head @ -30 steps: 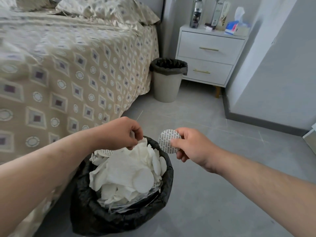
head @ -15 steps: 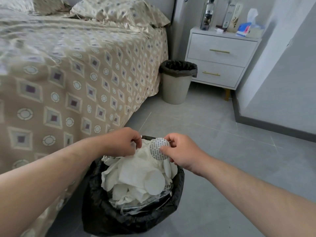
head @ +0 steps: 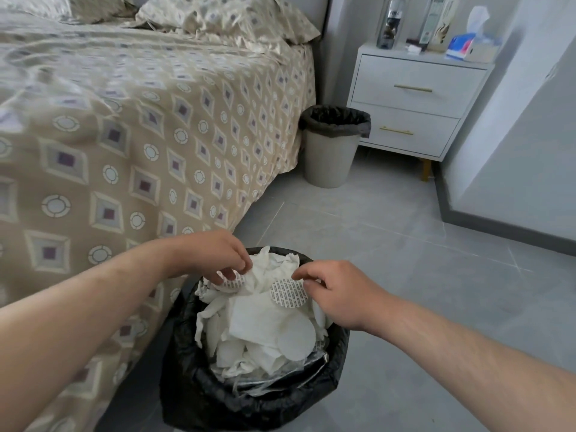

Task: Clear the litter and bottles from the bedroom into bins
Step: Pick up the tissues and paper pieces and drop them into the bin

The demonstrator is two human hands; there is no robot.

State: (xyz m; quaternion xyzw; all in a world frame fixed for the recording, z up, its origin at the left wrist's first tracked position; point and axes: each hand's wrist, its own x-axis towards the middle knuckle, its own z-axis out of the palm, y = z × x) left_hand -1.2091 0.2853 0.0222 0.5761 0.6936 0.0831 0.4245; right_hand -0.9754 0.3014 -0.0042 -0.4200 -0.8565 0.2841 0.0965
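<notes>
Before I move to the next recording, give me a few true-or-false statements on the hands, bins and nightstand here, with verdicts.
1. The near bin, lined in black, is piled with white paper litter. True.
2. The far bin stands beside the nightstand. True.
3. The right hand holds a can. False: it pinches a printed disc over the near bin.
4. The left hand grips the far bin's rim. False: it is over the near bin, its fingers holding a second disc.
5. The bottle on the nightstand lies on its side. False: it stands upright.
</notes>
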